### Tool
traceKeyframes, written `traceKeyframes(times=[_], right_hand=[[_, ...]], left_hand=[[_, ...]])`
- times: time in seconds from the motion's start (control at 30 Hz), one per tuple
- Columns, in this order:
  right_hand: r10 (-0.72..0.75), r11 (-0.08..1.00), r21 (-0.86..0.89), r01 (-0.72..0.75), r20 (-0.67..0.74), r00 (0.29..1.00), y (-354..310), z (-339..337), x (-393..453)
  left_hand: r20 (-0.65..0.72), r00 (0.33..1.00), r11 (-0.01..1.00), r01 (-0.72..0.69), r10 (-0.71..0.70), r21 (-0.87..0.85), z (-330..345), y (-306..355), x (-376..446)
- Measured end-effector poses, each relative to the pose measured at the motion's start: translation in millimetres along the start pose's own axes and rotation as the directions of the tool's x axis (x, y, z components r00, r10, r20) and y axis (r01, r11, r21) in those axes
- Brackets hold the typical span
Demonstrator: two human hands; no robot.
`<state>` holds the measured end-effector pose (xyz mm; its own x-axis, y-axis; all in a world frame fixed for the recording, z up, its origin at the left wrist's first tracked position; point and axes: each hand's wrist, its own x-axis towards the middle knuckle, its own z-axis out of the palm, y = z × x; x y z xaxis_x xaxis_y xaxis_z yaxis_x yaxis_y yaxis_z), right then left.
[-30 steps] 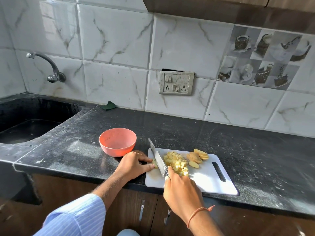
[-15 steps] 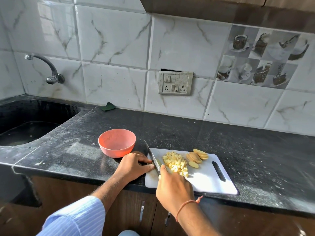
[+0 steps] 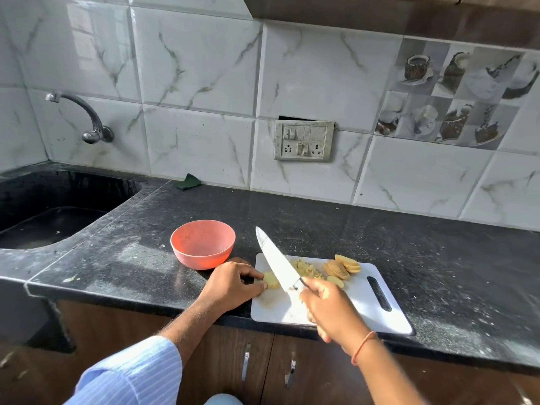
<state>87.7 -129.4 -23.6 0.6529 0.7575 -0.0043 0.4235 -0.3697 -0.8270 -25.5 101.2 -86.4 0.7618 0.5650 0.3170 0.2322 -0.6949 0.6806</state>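
Note:
A white cutting board (image 3: pixel 362 308) lies at the front edge of the black counter. My left hand (image 3: pixel 232 283) pinches a small potato piece (image 3: pixel 271 280) at the board's left end. My right hand (image 3: pixel 330 308) grips the handle of a big knife (image 3: pixel 276 261), whose blade is raised and points up and away to the left, just right of that piece. Behind the blade lies a heap of diced potato (image 3: pixel 305 268). Several potato slices (image 3: pixel 342 267) lean together further right on the board.
An empty pink bowl (image 3: pixel 203 244) stands on the counter (image 3: pixel 438 258) just left of the board. A black sink (image 3: pixel 52 217) with a wall tap (image 3: pixel 84 118) is at far left. A green scrub pad (image 3: pixel 187 181) lies by the tiled wall, under a socket panel (image 3: pixel 304 140).
The knife blade has lifted off the board and tilted up to the left. My right hand has shifted right and back. The potato piece under my left fingers now shows.

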Motion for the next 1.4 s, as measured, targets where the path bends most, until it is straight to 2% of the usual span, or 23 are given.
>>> traceKeyframes(times=[0.13,0.27,0.57,0.8,0.97,1.07,1.17,1.27,1.4], right_hand=[[0.023,0.96,0.278,-0.043,0.073,0.997,13.5,-16.8,12.1],[0.002,0.892,0.449,-0.046,0.098,0.995,21.6,-23.3,12.2],[-0.012,0.874,0.486,-0.032,0.087,0.996,36.7,-25.0,18.4],[-0.002,0.903,0.429,-0.035,0.085,0.996,33.2,-23.9,16.5],[0.015,0.915,0.402,-0.039,0.063,0.998,24.0,-18.5,10.1],[0.035,0.955,0.294,-0.04,0.021,0.999,19.5,-13.4,7.4],[-0.002,0.996,-0.085,-0.001,-0.031,1.0,12.5,-9.8,4.2],[-0.024,0.928,-0.373,-0.002,-0.064,0.998,1.0,-3.8,-4.6],[-0.066,0.834,-0.552,-0.004,-0.107,0.992,-11.0,8.5,-18.9]], left_hand=[[-0.013,1.0,1.0,-0.004,0.003,-0.007,1.7,1.0,0.0],[-0.011,1.0,1.0,0.016,-0.015,0.027,4.6,3.5,2.7],[0.205,0.963,0.954,-0.216,0.173,0.209,5.4,9.9,15.1],[0.124,0.976,0.964,-0.2,0.18,0.174,6.3,7.7,13.0],[-0.001,0.989,0.976,-0.143,0.145,0.164,7.6,9.4,1.4],[-0.027,0.991,0.982,-0.122,0.127,0.147,6.9,7.6,-4.9],[-0.019,0.99,0.983,-0.137,0.141,0.124,2.1,5.6,-8.7],[-0.041,0.991,0.989,-0.122,0.125,0.079,-2.2,8.0,-10.6],[-0.054,0.989,0.985,-0.128,0.135,0.119,1.3,10.8,-11.9]])
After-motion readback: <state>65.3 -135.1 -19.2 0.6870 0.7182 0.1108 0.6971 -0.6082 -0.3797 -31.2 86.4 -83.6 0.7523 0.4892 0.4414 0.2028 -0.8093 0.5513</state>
